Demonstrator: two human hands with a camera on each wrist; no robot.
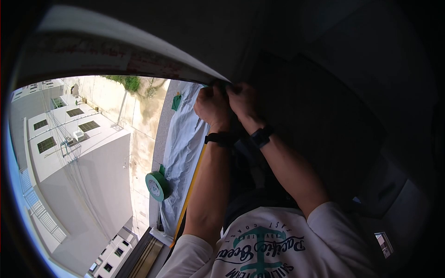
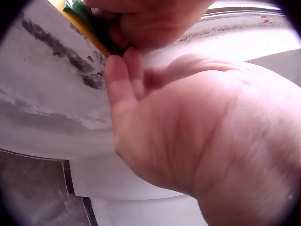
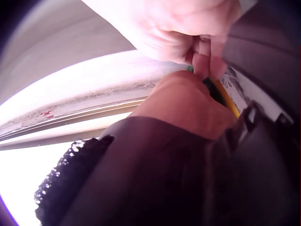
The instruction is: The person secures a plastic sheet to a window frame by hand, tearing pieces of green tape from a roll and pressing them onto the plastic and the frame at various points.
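Both hands meet at the upper corner of a window opening. My left hand (image 1: 212, 105) and my right hand (image 1: 242, 98) are curled side by side, each with a black wristband. In the left wrist view the left thumb (image 2: 117, 80) presses against a strip of green tape (image 2: 87, 16) that the right hand's fingers (image 2: 141, 23) pinch from above. A yellow strip (image 2: 82, 26) runs beside the tape along the grey frame. The right wrist view shows the same green tape (image 3: 208, 86) and yellow strip (image 3: 229, 101) between the two hands.
A pale plastic sheet (image 1: 185, 134) hangs along the window edge beside the yellow strip (image 1: 193, 178). A roll of green tape (image 1: 156, 185) sits on the ledge, with a small green piece (image 1: 176, 101) farther up. Outside are grey buildings (image 1: 79, 139). The room side is dark.
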